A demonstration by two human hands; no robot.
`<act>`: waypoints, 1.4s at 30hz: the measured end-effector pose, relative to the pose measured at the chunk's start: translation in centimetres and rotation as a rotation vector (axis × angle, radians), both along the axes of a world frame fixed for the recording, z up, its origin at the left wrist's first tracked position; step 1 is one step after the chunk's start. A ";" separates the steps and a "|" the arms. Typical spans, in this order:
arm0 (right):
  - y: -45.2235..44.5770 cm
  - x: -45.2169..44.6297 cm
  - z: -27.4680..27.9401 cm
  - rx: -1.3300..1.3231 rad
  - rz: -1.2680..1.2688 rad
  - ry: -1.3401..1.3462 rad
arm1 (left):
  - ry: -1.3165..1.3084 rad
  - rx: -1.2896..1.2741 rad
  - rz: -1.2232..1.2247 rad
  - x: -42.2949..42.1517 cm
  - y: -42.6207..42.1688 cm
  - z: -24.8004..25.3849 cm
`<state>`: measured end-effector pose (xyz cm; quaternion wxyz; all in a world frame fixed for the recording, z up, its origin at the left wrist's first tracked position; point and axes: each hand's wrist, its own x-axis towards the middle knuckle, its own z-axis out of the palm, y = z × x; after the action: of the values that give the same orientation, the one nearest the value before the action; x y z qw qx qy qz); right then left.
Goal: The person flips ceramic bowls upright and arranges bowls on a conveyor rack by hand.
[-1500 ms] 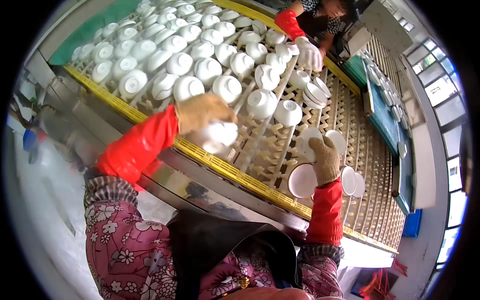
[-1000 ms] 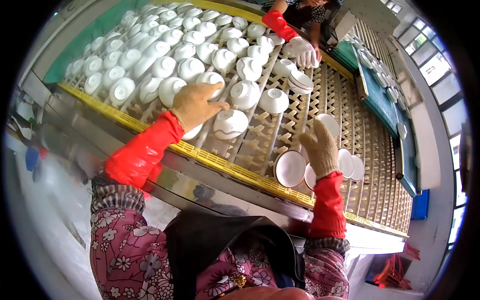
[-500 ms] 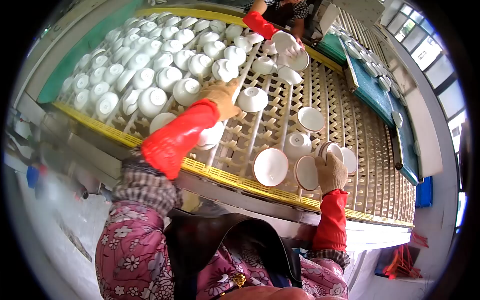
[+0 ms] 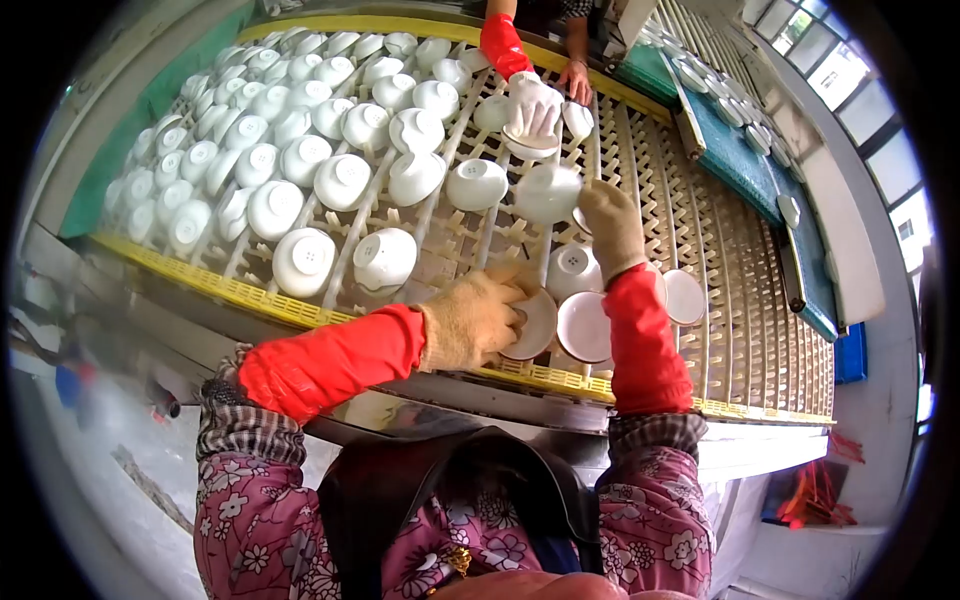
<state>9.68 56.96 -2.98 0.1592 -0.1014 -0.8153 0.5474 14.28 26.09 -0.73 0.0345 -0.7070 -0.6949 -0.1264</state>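
My left hand, in a tan work glove, has its fingers curled at the left rim of a white bowl that lies open side up near the conveyor's front edge. Farther up, my right hand, gloved alike, grips the right edge of a motion-blurred white bowl. Between my hands stand an upside-down bowl and an open-side-up bowl. Another upturned bowl sits left of the blurred one. My right forearm partly covers a bowl beside the open bowl at the right.
Many upside-down bowls fill the left of the slatted conveyor, edged by a yellow rail. Across it, a co-worker's white-gloved hand holds a bowl. A blue-green belt carries bowls at the right.
My left hand has moved down and right to an open-side-up bowl. My right hand has moved up and left to the blurred bowl. Bowls on the conveyor have shifted left.
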 end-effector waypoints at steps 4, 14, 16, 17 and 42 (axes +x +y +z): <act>-2.2 2.4 2.5 0.912 0.002 -0.001 | -0.097 0.021 0.096 -0.2 0.2 0.9; 1.2 2.0 1.3 0.543 -0.052 -0.343 | -0.427 0.225 0.403 -6.2 -4.4 0.2; 2.8 1.5 1.4 -0.099 -0.078 -0.302 | -0.039 0.145 0.711 -6.4 -4.6 -0.2; 2.8 2.2 0.4 -0.222 0.005 -0.109 | 0.041 0.162 0.796 -6.7 -4.4 -0.4; 8.9 17.0 1.5 0.960 0.036 0.094 | -0.136 -0.074 0.180 2.4 11.4 -0.8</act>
<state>26.67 65.82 -1.49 0.2152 0.0224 -0.9694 0.1161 16.72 37.51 -1.58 -0.0278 -0.6323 -0.7606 -0.1446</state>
